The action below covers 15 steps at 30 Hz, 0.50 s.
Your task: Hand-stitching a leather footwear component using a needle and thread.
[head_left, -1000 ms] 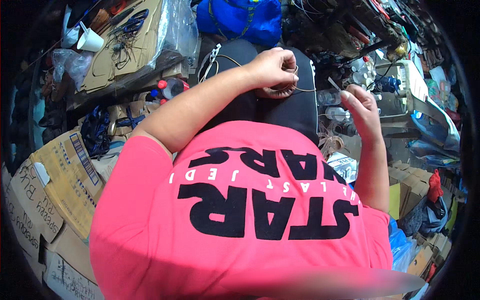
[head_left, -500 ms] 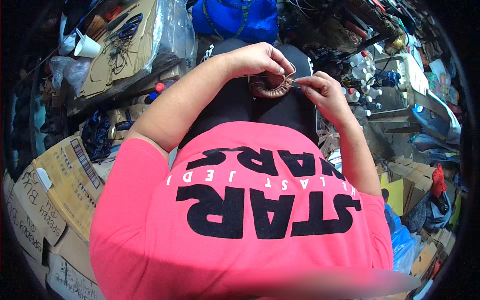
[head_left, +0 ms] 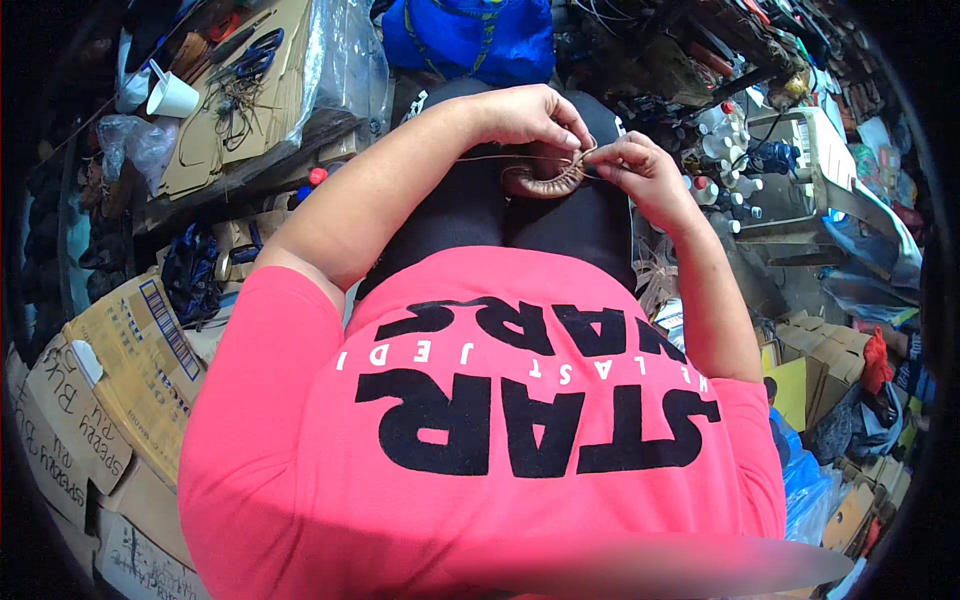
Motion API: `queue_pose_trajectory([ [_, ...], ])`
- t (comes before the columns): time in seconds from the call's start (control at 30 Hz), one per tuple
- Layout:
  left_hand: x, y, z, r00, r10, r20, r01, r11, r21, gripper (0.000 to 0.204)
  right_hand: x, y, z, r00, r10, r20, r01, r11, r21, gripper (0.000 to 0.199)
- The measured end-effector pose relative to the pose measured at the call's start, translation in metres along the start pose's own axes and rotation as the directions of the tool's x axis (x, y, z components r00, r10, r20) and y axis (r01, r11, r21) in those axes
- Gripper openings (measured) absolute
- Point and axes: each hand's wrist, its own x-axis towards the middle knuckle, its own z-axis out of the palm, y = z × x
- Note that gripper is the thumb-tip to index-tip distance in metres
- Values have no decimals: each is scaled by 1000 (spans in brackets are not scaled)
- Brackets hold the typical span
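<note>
On my black-trousered lap lies a brown leather shoe piece (head_left: 548, 187), curved like a toe, with gathered stitches along its edge. My left hand (head_left: 535, 115) is closed above it, fingertips pinched at a light thread (head_left: 510, 156) by its top right edge. The thread also stretches leftward across the piece. My right hand (head_left: 645, 175) is closed at the right end of the stitched edge, thumb and forefinger pressed together there. A small dark bluish bit shows under those fingers, too small to name.
A blue bag (head_left: 470, 40) lies beyond my knees. Flattened cardboard (head_left: 205, 150) at the left bears scissors (head_left: 262, 52) and a white cup (head_left: 173, 95). Several bottles (head_left: 715, 150) stand right of my lap, beside a white plastic chair (head_left: 815, 150). Cardboard boxes (head_left: 130, 370) lie lower left.
My left hand has shifted slightly right, and the thread now shows stretched across the leather piece. My right fingers have moved closer to its edge; the thin metal point they held no longer shows.
</note>
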Motion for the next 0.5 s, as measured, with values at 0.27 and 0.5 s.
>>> queue_pose_trajectory([
  [0.27,5,-11,-6,998,49,51,-52,997,64,29,3,13,-2,983,109,150,-158,915,370,16],
  [0.5,4,-8,-5,1000,5,11,-6,997,75,29,3,12,17,993,112,-25,-97,936,337,13],
])
